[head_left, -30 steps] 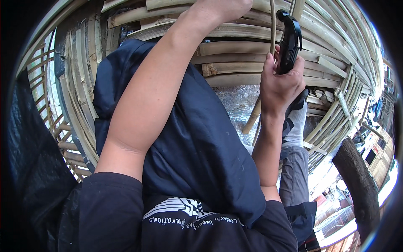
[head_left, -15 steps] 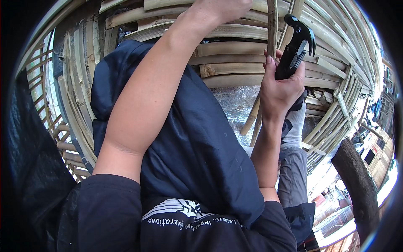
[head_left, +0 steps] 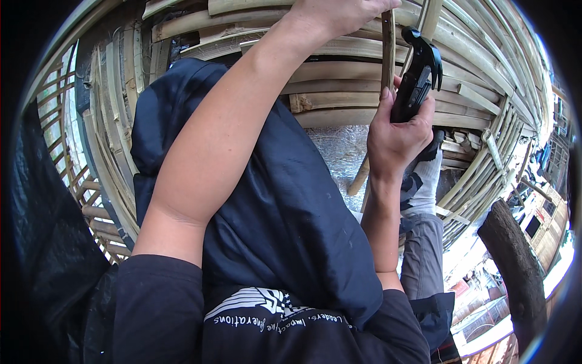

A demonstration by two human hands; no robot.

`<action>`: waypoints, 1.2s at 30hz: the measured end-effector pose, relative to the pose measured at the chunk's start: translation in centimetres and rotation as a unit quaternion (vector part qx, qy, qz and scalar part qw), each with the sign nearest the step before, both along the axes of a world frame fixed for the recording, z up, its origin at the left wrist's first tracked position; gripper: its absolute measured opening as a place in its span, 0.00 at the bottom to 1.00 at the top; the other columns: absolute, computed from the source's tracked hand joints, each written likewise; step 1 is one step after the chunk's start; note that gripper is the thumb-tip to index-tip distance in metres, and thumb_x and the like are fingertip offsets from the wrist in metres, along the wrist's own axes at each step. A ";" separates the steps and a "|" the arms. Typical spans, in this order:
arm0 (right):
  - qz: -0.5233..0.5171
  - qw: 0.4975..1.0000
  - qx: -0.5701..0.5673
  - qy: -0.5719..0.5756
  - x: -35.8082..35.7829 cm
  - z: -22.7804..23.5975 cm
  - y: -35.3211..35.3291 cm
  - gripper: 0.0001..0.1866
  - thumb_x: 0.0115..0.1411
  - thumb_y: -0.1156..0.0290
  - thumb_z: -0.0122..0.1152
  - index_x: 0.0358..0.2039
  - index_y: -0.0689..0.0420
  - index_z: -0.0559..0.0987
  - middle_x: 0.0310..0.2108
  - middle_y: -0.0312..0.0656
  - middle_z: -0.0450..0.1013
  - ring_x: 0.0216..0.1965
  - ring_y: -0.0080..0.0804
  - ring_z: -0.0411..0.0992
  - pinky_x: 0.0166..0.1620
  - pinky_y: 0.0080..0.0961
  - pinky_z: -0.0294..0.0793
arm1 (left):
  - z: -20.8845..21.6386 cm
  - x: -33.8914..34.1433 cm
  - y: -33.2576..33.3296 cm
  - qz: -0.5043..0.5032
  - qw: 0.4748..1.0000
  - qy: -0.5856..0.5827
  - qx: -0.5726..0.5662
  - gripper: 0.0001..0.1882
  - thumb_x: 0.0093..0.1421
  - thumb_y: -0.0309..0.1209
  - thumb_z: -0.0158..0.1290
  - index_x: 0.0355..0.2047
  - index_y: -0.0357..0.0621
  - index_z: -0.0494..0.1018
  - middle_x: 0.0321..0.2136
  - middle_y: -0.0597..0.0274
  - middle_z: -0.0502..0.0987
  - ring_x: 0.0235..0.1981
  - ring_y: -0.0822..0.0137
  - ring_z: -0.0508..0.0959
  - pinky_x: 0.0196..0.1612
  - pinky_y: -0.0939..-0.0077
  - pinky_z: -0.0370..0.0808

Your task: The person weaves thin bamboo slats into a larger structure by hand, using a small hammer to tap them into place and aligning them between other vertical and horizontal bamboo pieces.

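My right hand [head_left: 397,136] is closed around the dark handle of a black claw hammer [head_left: 418,76], its head up and its claw curving to the right. A folded metal tool part shows in the handle. Beside the hammer, a slim bamboo strip [head_left: 388,51] stands upright against the thumb and fingers of the same hand. My left hand [head_left: 342,15] reaches across at the upper edge, fingers stretched toward the top of that strip. The frame cuts off part of these fingers, and whether they touch the strip is unclear.
Bamboo slats [head_left: 339,94] run across in front of me, and bundled strips [head_left: 485,164] curve along the right. A dark cloth [head_left: 260,176] covers my lap. A silvery sheet [head_left: 339,151] lies beyond it. A thick dark log [head_left: 512,261] leans at the right.
My left hand has moved right, to the top of the bamboo strip, and its fingers have come into view. My right hand, with the hammer, has shifted slightly left and down.
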State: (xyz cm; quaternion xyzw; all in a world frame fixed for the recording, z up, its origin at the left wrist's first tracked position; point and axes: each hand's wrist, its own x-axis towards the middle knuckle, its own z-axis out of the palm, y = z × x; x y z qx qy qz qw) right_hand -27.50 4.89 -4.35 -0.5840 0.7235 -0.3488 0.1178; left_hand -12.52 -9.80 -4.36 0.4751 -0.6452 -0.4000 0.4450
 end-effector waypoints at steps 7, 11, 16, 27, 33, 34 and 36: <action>0.023 0.999 -0.040 -0.015 0.2 -0.1 0.0 0.09 0.61 0.78 0.65 0.38 0.64 0.73 0.30 0.46 0.81 0.31 0.30 0.82 0.37 0.26 0.78 | -1.0 -0.1 -0.6 0.004 0.999 -0.005 -0.040 0.12 0.57 0.32 0.62 0.33 0.33 0.84 0.26 0.49 0.85 0.29 0.62 0.85 0.36 0.70 0.82; 0.034 0.997 -0.049 -0.041 0.1 -0.1 0.0 0.08 0.62 0.80 0.63 0.40 0.65 0.74 0.37 0.48 0.83 0.38 0.31 0.84 0.42 0.26 0.80 | -1.3 0.0 -0.6 0.000 0.999 -0.011 -0.044 0.13 0.57 0.32 0.61 0.35 0.33 0.84 0.29 0.48 0.85 0.32 0.59 0.86 0.38 0.68 0.82; 0.025 0.997 -0.053 -0.055 -0.1 -0.6 0.0 0.08 0.63 0.79 0.64 0.40 0.65 0.74 0.37 0.49 0.83 0.38 0.33 0.84 0.42 0.26 0.80 | -1.4 -0.3 -0.7 -0.003 0.998 -0.009 -0.057 0.13 0.58 0.32 0.60 0.36 0.33 0.84 0.32 0.46 0.85 0.33 0.57 0.86 0.39 0.67 0.82; 0.023 0.996 -0.068 -0.052 -0.2 -1.0 0.2 0.09 0.64 0.76 0.64 0.40 0.63 0.73 0.36 0.50 0.83 0.35 0.32 0.83 0.39 0.26 0.79 | -1.9 -0.1 -1.0 -0.015 0.993 0.000 -0.118 0.10 0.58 0.28 0.61 0.37 0.33 0.84 0.34 0.47 0.84 0.34 0.56 0.85 0.38 0.66 0.81; 0.000 0.989 -0.106 -0.105 0.0 -1.1 -0.2 0.10 0.66 0.76 0.63 0.43 0.65 0.72 0.41 0.49 0.83 0.40 0.33 0.83 0.45 0.26 0.80 | -0.6 -1.1 -0.4 0.001 0.998 0.066 -0.018 0.10 0.62 0.28 0.61 0.39 0.34 0.84 0.32 0.50 0.86 0.30 0.64 0.86 0.35 0.73 0.82; -0.002 0.989 -0.102 -0.105 0.1 -1.1 -0.2 0.10 0.66 0.76 0.62 0.43 0.65 0.72 0.41 0.49 0.83 0.41 0.33 0.83 0.45 0.26 0.80 | -0.5 -1.1 -0.2 0.005 0.997 0.073 -0.009 0.09 0.61 0.28 0.61 0.39 0.34 0.84 0.32 0.50 0.86 0.30 0.65 0.86 0.35 0.73 0.82; -0.004 0.990 -0.094 -0.103 0.4 -0.9 -0.2 0.10 0.66 0.76 0.62 0.43 0.65 0.72 0.41 0.50 0.83 0.41 0.33 0.83 0.46 0.26 0.80 | -0.2 -1.1 0.0 0.011 0.996 0.089 0.011 0.09 0.61 0.28 0.62 0.38 0.35 0.84 0.32 0.51 0.86 0.29 0.66 0.86 0.34 0.74 0.82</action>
